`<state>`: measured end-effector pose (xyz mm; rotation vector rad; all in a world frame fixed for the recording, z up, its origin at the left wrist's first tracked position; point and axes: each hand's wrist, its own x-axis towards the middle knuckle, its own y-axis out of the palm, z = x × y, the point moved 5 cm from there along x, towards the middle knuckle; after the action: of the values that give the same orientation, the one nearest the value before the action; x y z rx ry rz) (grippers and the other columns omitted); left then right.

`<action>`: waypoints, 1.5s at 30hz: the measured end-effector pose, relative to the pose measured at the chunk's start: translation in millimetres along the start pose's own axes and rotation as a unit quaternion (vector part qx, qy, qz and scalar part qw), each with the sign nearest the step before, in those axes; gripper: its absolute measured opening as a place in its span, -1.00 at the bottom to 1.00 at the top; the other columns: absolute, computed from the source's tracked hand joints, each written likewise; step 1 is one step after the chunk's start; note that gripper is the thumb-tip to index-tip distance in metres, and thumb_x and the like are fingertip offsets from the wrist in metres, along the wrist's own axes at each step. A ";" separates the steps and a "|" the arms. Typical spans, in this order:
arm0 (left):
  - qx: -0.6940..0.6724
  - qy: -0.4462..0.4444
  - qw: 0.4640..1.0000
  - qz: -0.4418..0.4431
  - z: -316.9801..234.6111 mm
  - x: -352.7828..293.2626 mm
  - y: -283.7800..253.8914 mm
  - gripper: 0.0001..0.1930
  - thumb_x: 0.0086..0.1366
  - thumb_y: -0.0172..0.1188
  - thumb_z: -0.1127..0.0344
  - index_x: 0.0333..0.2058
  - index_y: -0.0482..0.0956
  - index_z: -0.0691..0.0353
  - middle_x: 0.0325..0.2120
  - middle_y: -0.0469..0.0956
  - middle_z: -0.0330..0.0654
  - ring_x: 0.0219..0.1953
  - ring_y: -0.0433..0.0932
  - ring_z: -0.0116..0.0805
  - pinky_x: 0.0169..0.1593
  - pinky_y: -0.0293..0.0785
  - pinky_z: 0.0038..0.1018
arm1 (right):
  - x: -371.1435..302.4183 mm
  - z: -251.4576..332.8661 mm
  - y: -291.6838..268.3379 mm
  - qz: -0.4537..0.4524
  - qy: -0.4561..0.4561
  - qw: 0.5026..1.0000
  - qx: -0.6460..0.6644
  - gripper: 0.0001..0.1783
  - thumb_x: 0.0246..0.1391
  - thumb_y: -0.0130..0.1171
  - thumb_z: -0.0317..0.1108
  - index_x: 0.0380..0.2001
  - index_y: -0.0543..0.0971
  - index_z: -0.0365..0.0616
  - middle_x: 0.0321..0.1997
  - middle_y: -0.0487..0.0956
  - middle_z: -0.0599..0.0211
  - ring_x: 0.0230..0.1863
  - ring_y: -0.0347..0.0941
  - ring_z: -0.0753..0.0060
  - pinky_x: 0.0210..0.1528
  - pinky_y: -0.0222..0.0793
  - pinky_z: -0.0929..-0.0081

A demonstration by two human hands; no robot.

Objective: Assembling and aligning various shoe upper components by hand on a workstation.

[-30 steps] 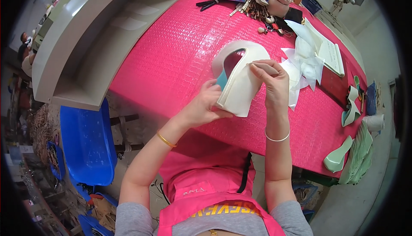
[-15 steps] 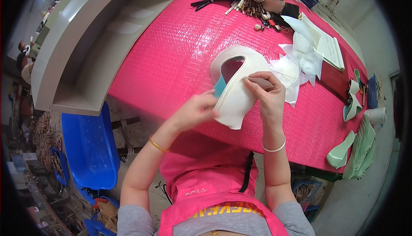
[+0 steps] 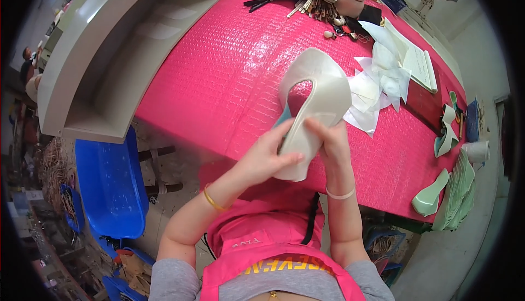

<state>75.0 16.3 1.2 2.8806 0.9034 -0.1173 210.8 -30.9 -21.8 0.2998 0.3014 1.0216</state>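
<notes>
A white shoe upper [image 3: 328, 90] with a curved opening and a strip of teal lining stands tilted over the near part of the pink table. My left hand [image 3: 267, 157] grips its lower left side, thumb lying across the white face. On the right side my right hand [image 3: 332, 139] is closed round the edge, its thumb pressed on the surface and the other fingers hidden behind. Through the opening the pink table cover shows.
White paper-like pieces [image 3: 369, 90] and a notepad [image 3: 421, 68] lie to the right on the pink table [image 3: 219, 71]. Green shoe pieces [image 3: 454, 191] are stacked at the right edge. A grey curved shelf [image 3: 109, 76] borders the left, above a blue tub [image 3: 109, 189].
The shoe upper has turned so more of its broad rounded end shows. My left hand has closed on its lower side, and my right hand has moved down along its edge.
</notes>
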 end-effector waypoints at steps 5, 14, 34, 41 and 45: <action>0.142 0.030 0.981 -0.133 -3.9 -15.9 -9.6 -0.80 0.08 0.19 0.36 -0.37 0.50 0.40 -0.60 0.53 -0.13 -0.48 0.49 -0.58 -0.43 0.38 -0.56 | 28.2 13.3 2.9 -0.097 -0.092 0.991 0.006 -0.67 -0.19 0.28 -0.44 -0.29 0.46 -0.29 -0.38 0.52 0.31 -0.43 0.47 0.51 -0.39 0.40 0.61; -0.176 0.040 0.979 -0.089 -1.3 -13.9 -8.7 -0.73 0.31 -0.10 0.28 -0.22 0.45 0.39 -0.37 0.49 -0.27 -0.32 0.37 -0.62 -0.24 0.29 -0.63 | 31.4 42.7 9.7 -0.153 -0.126 0.980 -0.011 -0.73 0.02 0.13 -0.22 -0.40 0.50 -0.26 -0.48 0.49 0.42 -0.53 0.37 0.69 -0.49 0.27 0.70; -0.164 0.063 0.914 -0.366 -24.7 34.4 -67.7 -0.43 0.30 -0.25 -0.10 -0.48 0.49 0.34 -0.61 0.46 -0.25 -0.58 0.40 -0.55 -0.49 0.33 -0.57 | 4.2 18.1 72.9 0.173 -0.179 0.919 -0.305 -0.76 -0.09 0.12 -0.45 -0.30 0.53 -0.32 -0.38 0.57 0.31 -0.28 0.47 0.49 -0.25 0.35 0.50; -0.240 0.085 0.892 -0.374 -37.3 33.4 -68.7 -0.55 0.30 -0.15 0.05 -0.50 0.48 0.35 -0.65 0.43 -0.28 -0.59 0.38 -0.56 -0.49 0.31 -0.59 | 3.7 15.7 71.5 0.198 -0.077 0.975 -0.069 -0.75 -0.07 0.11 -0.46 -0.26 0.51 -0.33 -0.37 0.55 0.36 -0.35 0.42 0.62 -0.25 0.30 0.63; -0.197 0.109 0.915 -0.334 -44.3 27.2 -67.5 -0.72 0.23 0.02 0.23 -0.49 0.49 0.35 -0.62 0.47 -0.25 -0.58 0.41 -0.59 -0.49 0.32 -0.64 | -5.1 13.4 90.3 0.142 -0.093 0.974 -0.151 -0.75 -0.05 0.14 -0.42 -0.27 0.50 -0.32 -0.35 0.53 0.35 -0.31 0.41 0.63 -0.25 0.29 0.62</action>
<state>60.3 92.7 35.9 2.1382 1.6936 0.3000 142.5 7.4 25.4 0.1617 -0.0709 1.2934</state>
